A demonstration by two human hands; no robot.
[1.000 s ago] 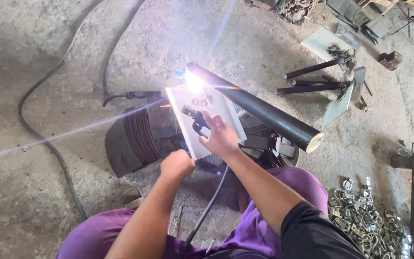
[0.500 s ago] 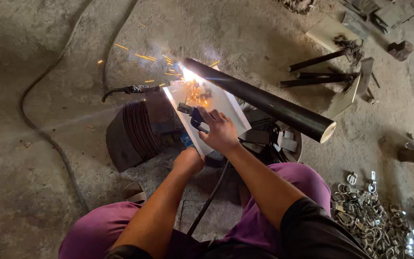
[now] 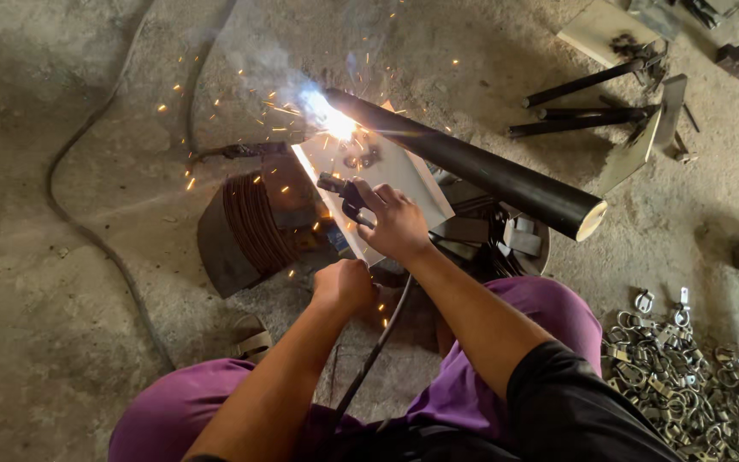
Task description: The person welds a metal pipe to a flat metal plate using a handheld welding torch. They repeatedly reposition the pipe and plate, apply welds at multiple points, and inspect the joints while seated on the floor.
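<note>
I count one long black pipe (image 3: 481, 167), one pale flat plate (image 3: 408, 184) under its near end, and one bright arc (image 3: 328, 115) where pipe and plate meet, throwing orange sparks across the floor (image 3: 62, 103). My right hand (image 3: 399, 224) is closed tight around the one dark electrode holder (image 3: 344, 190), whose tip points up toward the arc; its black cable (image 3: 378, 342) drops away between my knees. My left hand (image 3: 344, 287) is curled into a fist at the near edge of the plate, touching it; I cannot tell whether it grips anything.

Left of the plate sits a dark rounded block wound with rusty wire (image 3: 254, 227), and a clamp on a lead (image 3: 245, 151) lies just beyond it. Two cables (image 3: 87, 231) snake over the concrete at the far left. To the upper right lie three thin black rods (image 3: 583, 107) by an angled metal piece (image 3: 643, 141). At the lower right is a heap of small shiny metal rings and clips (image 3: 686, 376), too many to count.

The glare and smoke hide the joint itself. The pipe is smooth and matte black, slanting from the arc toward my right, its open cut end (image 3: 592, 221) showing pale.
</note>
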